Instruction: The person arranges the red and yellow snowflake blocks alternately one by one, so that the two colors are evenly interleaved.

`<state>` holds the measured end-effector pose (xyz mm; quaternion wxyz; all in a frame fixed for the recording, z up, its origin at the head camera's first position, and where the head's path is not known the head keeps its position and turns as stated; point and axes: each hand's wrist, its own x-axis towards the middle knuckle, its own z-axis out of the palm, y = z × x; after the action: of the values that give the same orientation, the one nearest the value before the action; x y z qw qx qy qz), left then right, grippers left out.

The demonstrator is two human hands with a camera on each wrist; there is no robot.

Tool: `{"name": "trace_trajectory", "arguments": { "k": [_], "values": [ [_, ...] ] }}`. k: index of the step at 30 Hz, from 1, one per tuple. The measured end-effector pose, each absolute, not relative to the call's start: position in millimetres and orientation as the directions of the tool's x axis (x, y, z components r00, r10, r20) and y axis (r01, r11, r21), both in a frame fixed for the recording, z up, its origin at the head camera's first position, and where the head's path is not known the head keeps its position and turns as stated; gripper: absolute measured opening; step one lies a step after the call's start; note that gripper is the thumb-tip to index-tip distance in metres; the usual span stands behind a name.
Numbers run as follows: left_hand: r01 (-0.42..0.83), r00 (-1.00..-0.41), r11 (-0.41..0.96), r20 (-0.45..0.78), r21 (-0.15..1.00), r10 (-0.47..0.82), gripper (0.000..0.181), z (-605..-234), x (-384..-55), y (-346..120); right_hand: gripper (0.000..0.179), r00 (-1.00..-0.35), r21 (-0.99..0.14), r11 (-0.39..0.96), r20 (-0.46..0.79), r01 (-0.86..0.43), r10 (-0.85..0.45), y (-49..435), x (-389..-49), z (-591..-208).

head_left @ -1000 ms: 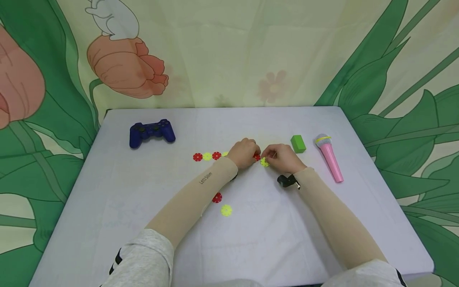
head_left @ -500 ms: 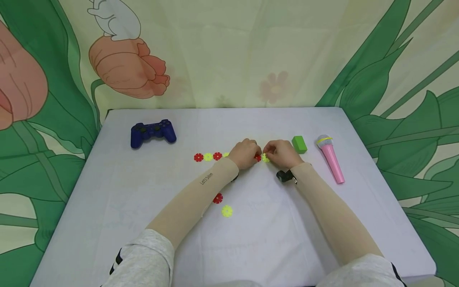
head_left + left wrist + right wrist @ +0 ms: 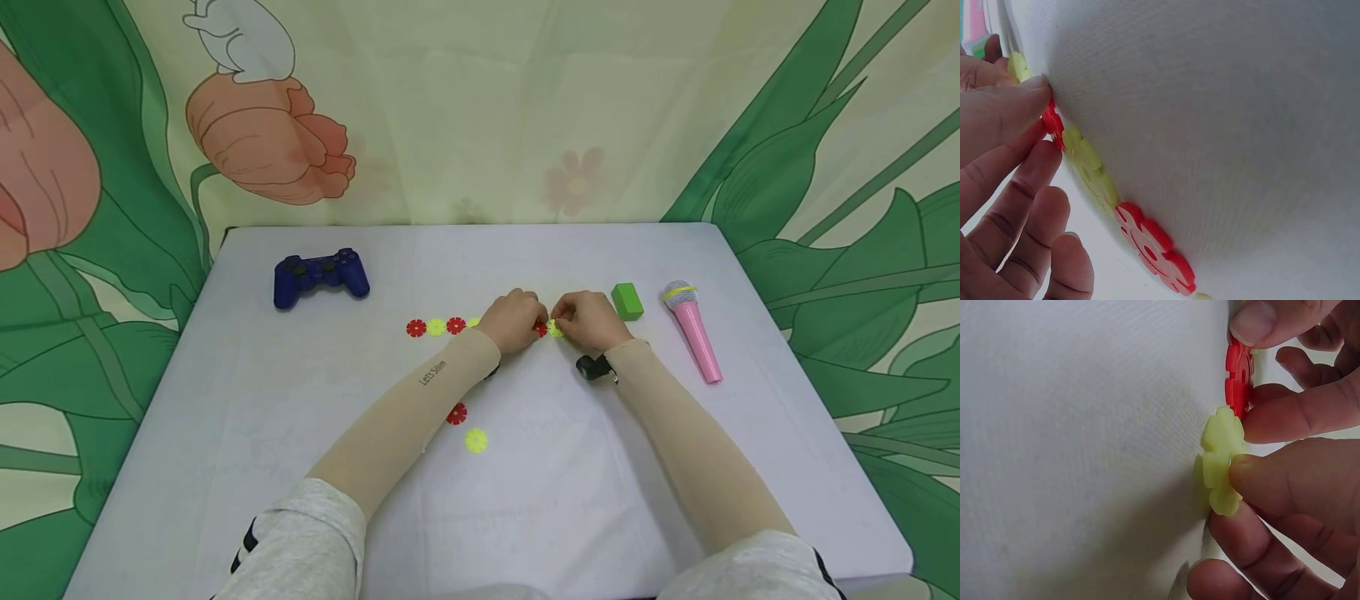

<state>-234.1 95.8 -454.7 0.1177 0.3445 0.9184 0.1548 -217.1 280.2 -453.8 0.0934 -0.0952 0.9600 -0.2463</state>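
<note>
A row of flower-shaped, notched plastic discs, alternating red and yellow, runs from a red disc (image 3: 416,328) at its left end toward both hands. My left hand (image 3: 513,322) pinches the red disc (image 3: 1239,378) at the row's right end between thumb and fingers. A yellow disc (image 3: 1222,434) is pinched by my right hand (image 3: 592,322), its edge meeting the red one's edge. In the left wrist view, another yellow disc (image 3: 1090,167) and a red disc (image 3: 1155,249) continue the row, joined edge to edge. My left hand hides the row's middle in the head view.
Nearer the body lie a loose red disc (image 3: 457,413), partly behind the left forearm, and a loose yellow disc (image 3: 476,440). A blue game controller (image 3: 321,277) sits back left. Right of the hands are a green block (image 3: 627,302) and a pink toy microphone (image 3: 693,333).
My right hand has brought the yellow disc slightly away from the body, from just below the red disc's edge into line with it. The left hand has stayed on the red disc.
</note>
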Motion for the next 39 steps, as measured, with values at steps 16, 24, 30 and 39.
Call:
{"name": "trace_trajectory", "arguments": {
  "k": [16, 24, 30, 39],
  "values": [
    [0.603, -0.740, 0.726, -0.107, 0.331, 0.664, 0.021, -459, -235, 96, 0.008, -0.973, -0.521, 0.849, -0.141, -0.082, -0.181, 277, -212, -454],
    [0.617, -0.735, 0.716, -0.084, 0.326, 0.673, 0.018, -460, -237, 96, 0.009, -0.982, -0.558, 0.827, -0.105, -0.074, -0.159, 263, -189, -450],
    [0.627, -0.724, 0.714, -0.105, 0.311, 0.682, 0.020, -458, -237, 95, 0.008, -0.962, -0.586, 0.789, -0.058, -0.184, -0.267, 239, -157, -443],
    [0.633, -0.694, 0.697, -0.153, 0.336, 0.704, 0.033, -452, -242, 92, 0.004, -0.858, -0.639, 0.665, -0.017, -0.386, -0.514, 198, -113, -437]
  ]
}}
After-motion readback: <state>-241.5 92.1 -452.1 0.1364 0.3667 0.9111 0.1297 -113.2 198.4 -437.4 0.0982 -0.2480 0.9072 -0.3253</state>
